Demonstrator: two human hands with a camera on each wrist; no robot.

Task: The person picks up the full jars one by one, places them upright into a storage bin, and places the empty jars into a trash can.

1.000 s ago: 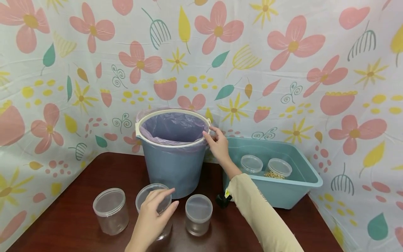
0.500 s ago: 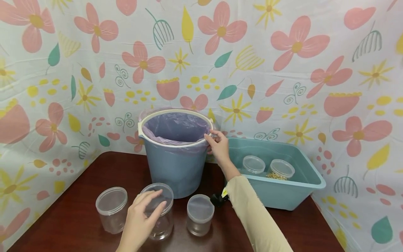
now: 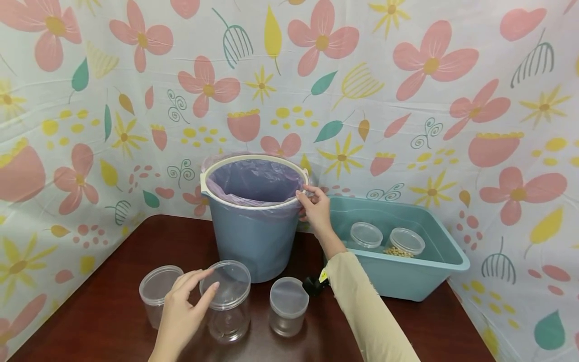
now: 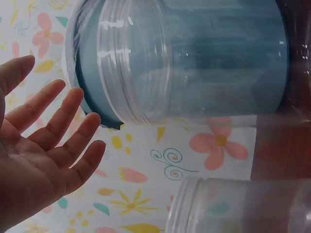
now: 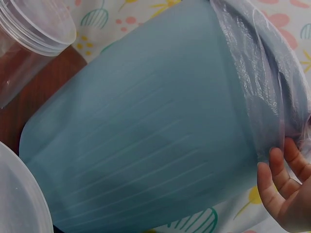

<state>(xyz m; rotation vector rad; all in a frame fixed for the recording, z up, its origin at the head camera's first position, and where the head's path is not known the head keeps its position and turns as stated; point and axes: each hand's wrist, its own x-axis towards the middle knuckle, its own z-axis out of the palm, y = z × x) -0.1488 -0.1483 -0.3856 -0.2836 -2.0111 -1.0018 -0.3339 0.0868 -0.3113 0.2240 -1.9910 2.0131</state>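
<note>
A blue trash can (image 3: 255, 241) with a pale rim stands at the back of the table, lined with a thin purple bag (image 3: 253, 186). My right hand (image 3: 317, 211) grips its rim on the right side, thumb at the front; the right wrist view has its fingers against the bag's overhanging edge (image 5: 260, 116). My left hand (image 3: 183, 304) is held with spread, loosely bent fingers beside a tall clear lidded jar (image 3: 229, 314), partly hiding another clear jar (image 3: 156, 301) behind it. The left wrist view shows nothing in that palm (image 4: 36, 170).
A smaller lidded jar (image 3: 288, 306) stands right of the tall one. At the right sits a blue-green basin (image 3: 393, 276) holding two clear lidded jars, one (image 3: 366, 235) at the left and one (image 3: 405, 241) with beige bean-like pieces. A patterned cloth (image 3: 353, 100) hangs behind the table.
My left hand has moved left, from in front of the tall jar to its left side, baring more of that jar. My right hand stays on the trash can's rim.
</note>
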